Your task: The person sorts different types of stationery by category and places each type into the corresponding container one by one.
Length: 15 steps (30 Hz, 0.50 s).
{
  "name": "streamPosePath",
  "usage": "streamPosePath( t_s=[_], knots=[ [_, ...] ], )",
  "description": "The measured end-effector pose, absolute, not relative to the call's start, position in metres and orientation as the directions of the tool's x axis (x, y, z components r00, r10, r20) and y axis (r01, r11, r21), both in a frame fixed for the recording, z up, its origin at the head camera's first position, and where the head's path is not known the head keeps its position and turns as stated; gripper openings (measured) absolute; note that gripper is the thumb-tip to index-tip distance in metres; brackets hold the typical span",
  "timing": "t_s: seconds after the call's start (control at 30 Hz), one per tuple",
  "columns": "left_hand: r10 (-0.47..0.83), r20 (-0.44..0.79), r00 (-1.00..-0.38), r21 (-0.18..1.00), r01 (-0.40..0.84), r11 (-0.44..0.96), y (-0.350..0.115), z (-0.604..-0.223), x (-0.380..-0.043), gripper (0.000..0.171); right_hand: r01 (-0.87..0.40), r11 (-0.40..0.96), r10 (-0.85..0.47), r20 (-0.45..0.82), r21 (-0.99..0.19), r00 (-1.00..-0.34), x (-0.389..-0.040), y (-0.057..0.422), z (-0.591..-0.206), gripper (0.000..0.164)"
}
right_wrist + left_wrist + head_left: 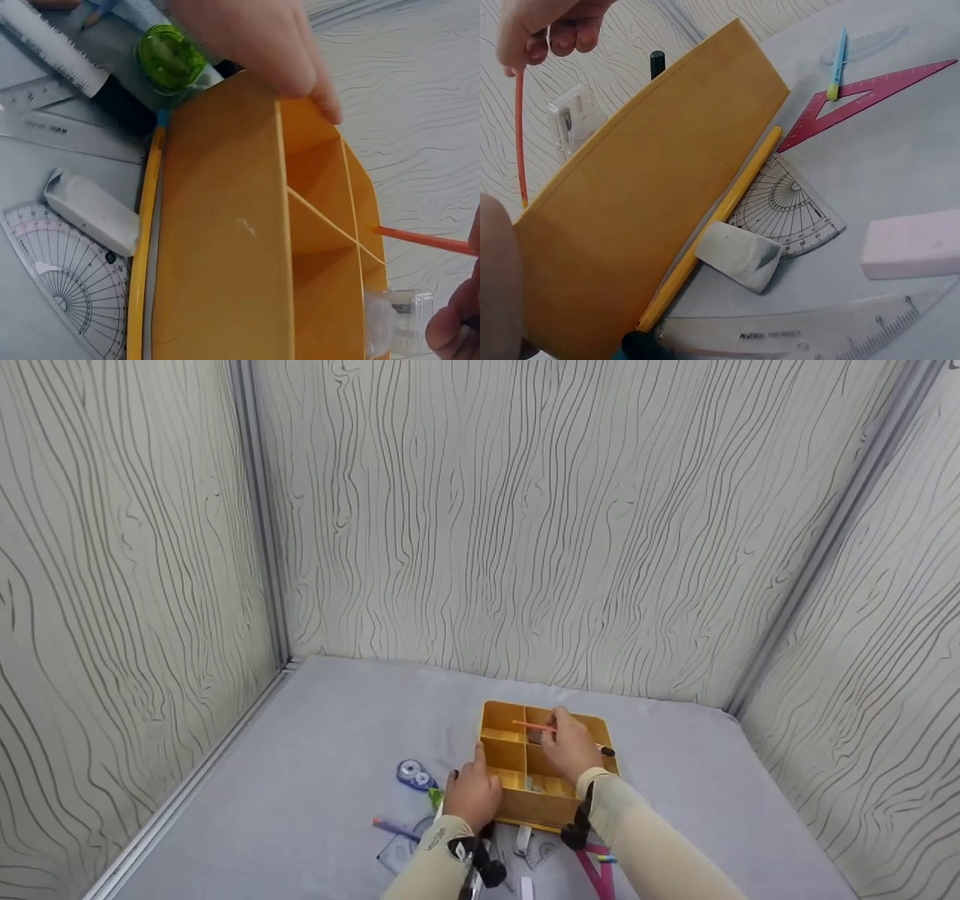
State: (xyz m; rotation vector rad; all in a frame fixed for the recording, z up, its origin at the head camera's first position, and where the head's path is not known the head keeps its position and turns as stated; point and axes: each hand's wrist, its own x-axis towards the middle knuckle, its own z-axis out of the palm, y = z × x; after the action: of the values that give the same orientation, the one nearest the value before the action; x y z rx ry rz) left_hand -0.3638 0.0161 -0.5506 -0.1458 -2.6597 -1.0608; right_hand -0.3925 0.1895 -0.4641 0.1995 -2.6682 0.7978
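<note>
A yellow divided box (517, 806) stands on the table. My left hand (474, 795) rests on its near left corner, the index finger straight along the left rim. Over the far compartments, my right hand (571, 746) pinches a thin orange stick (532, 725), which slants down towards the box in the left wrist view (520, 142). A clear plastic piece with a small blade, like a pencil sharpener (409, 322), shows at the box's far side. A dark-capped pen (606, 751) pokes out near the right rim.
Along the box's near side lie a yellow pencil (146, 247), a white eraser (90, 214), a clear protractor (71, 285) and a black-capped marker (67, 56). A pink set square (870, 97), a pale pink block (915, 244) and blue correction tape (414, 774) lie around.
</note>
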Motion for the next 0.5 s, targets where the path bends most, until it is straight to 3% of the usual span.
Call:
streamPosePath(
  t_s=[0.23,0.5],
  knots=[
    [-0.028,0.297,-0.954,0.654,0.183,0.734,0.017,-0.556,-0.362,0.062,-0.341,0.834,-0.136,0.436,-0.435,-0.89,-0.398,0.181,-0.482,0.002],
    [-0.014,0.288,-0.958,0.628,0.178,0.757,0.017,-0.552,-0.368,0.062,-0.49,0.794,-0.31,0.455,-0.359,-0.835,-0.41,0.175,-0.495,0.017]
  ],
)
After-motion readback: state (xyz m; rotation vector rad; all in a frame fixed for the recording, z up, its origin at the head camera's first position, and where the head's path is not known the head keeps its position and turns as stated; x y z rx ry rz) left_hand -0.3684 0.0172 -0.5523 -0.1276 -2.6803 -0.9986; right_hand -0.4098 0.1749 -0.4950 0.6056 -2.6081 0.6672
